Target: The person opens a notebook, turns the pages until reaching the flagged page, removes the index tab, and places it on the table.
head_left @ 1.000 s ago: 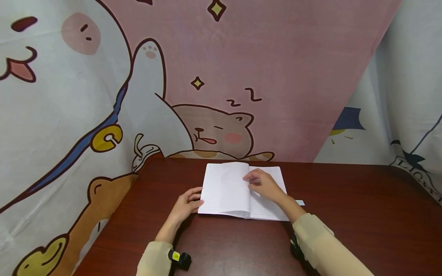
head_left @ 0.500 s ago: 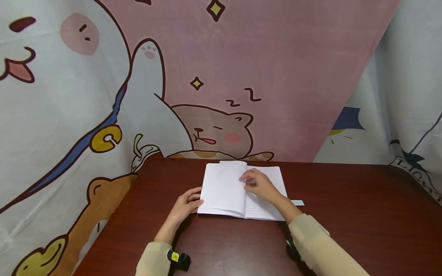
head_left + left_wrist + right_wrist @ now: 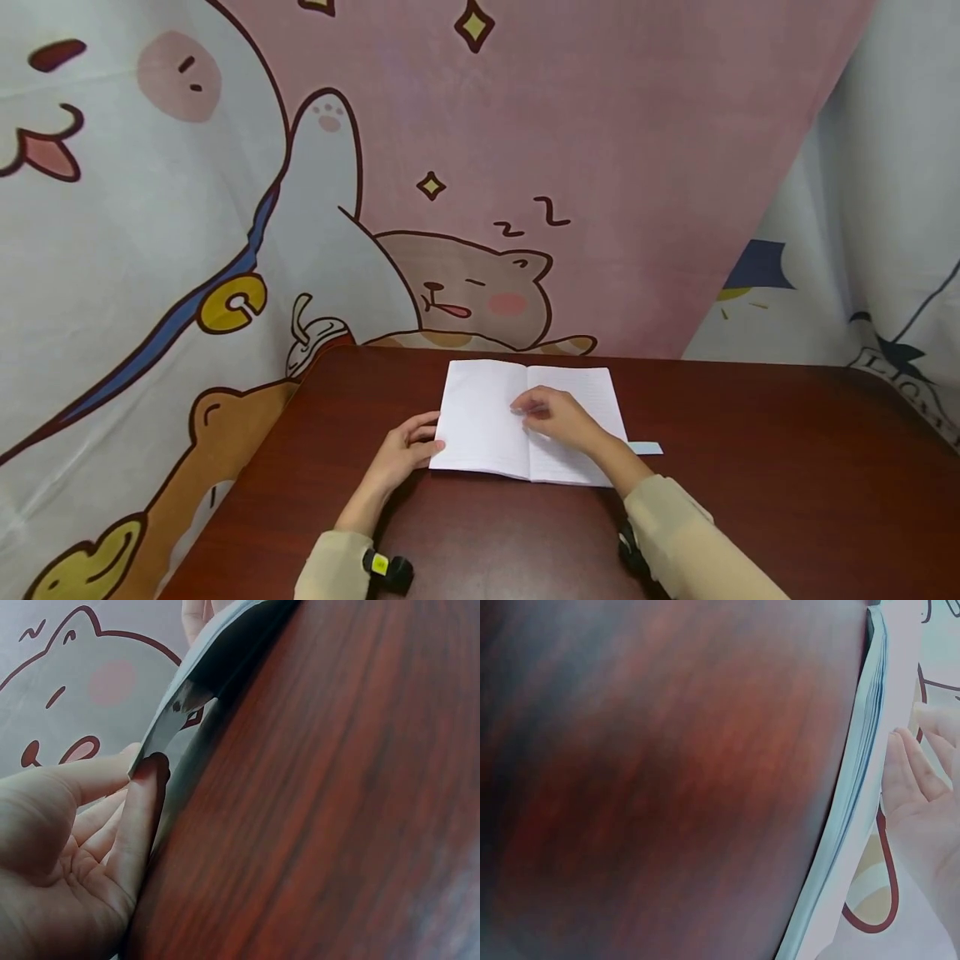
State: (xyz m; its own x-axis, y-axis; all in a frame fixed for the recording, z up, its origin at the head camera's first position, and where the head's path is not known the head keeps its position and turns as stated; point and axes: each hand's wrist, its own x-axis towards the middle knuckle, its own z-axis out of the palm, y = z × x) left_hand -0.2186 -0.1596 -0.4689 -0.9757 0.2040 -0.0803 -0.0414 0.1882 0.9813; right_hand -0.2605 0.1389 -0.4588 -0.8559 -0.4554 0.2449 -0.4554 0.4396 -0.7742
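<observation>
An open notebook point(image 3: 480, 425) with white lined pages lies on the table, its spine near the middle. At its left edge my left hand point(image 3: 401, 454) pinches the cover and pages. In the left wrist view the thumb of the left hand point(image 3: 67, 840) is on one side of the notebook edge point(image 3: 180, 682) and a finger is on the other. Over the pages by the spine, my right hand point(image 3: 558, 417) has loosely bent fingers and holds nothing. The right wrist view shows the fingers of the right hand point(image 3: 922, 795) beside the notebook's page edges point(image 3: 859, 757); contact is unclear.
A pale blue tab or strip point(image 3: 647, 448) sticks out at the notebook's right side. The dark reddish-brown table point(image 3: 750, 467) extends around it. Behind hangs a cartoon-printed cloth point(image 3: 637, 167), reaching down the left side too.
A raised page by the spine has gone over to the left and now lies flat. My right hand has shifted slightly left, while the left hand keeps its place at the edge.
</observation>
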